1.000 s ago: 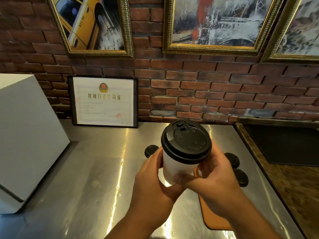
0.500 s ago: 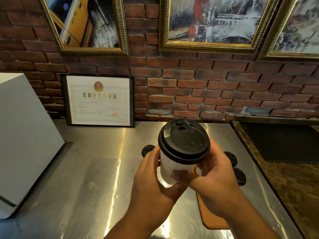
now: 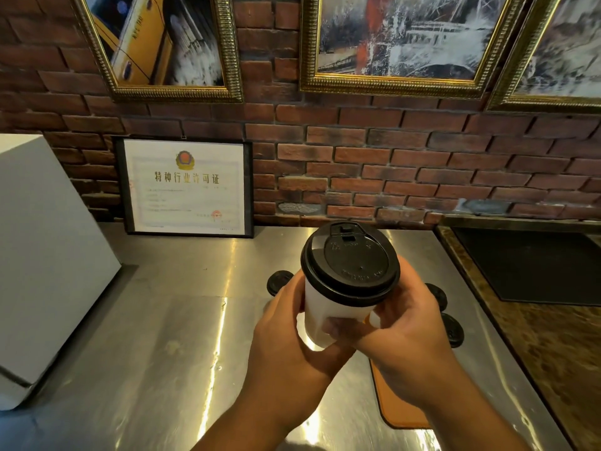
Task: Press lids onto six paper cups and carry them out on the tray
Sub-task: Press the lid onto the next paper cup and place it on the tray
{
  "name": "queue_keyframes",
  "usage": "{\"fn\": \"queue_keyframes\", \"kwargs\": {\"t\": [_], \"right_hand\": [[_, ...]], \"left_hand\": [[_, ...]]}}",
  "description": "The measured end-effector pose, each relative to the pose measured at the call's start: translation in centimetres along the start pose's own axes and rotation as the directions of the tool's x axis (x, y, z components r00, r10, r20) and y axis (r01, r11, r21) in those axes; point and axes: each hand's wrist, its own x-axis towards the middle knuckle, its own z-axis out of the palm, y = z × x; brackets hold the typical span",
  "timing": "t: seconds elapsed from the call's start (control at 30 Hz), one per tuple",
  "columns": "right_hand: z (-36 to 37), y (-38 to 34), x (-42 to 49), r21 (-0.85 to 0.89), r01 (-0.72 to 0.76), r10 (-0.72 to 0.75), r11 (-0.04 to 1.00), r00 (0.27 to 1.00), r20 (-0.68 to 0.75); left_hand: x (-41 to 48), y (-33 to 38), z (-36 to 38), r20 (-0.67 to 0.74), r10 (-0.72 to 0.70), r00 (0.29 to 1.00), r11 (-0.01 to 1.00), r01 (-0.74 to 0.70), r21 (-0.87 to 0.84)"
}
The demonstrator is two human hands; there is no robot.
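Note:
A white paper cup (image 3: pixel 320 305) with a black lid (image 3: pixel 351 263) on it is held up above the steel counter. My left hand (image 3: pixel 286 336) grips its left side and my right hand (image 3: pixel 403 340) wraps its right side, thumb across the front. Behind and below the cup, three black lids show: one at the left (image 3: pixel 279 281), two at the right (image 3: pixel 437 294) (image 3: pixel 453 330). Whether cups stand under them is hidden. An orange tray (image 3: pixel 395 408) lies under my right forearm, mostly covered.
The steel counter (image 3: pixel 162 320) runs back to a brick wall. A white box (image 3: pixel 42 255) stands at the left. A framed certificate (image 3: pixel 185 187) leans on the wall. A dark recessed sink (image 3: pixel 533 265) sits at the right in a brown stone top.
Both hands have kept their hold on the lidded cup. The view has shifted slightly; the cup sits a little higher and left in it.

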Motion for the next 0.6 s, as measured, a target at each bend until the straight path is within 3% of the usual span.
{"fn": "queue_keyframes", "kwargs": {"t": [0.6], "right_hand": [[0.28, -0.08, -0.09, -0.031, -0.001, 0.002, 1.000, 1.000, 0.030]], "left_hand": [[-0.16, 0.48, -0.48, -0.017, -0.001, 1.000, 1.000, 0.000, -0.024]]}}
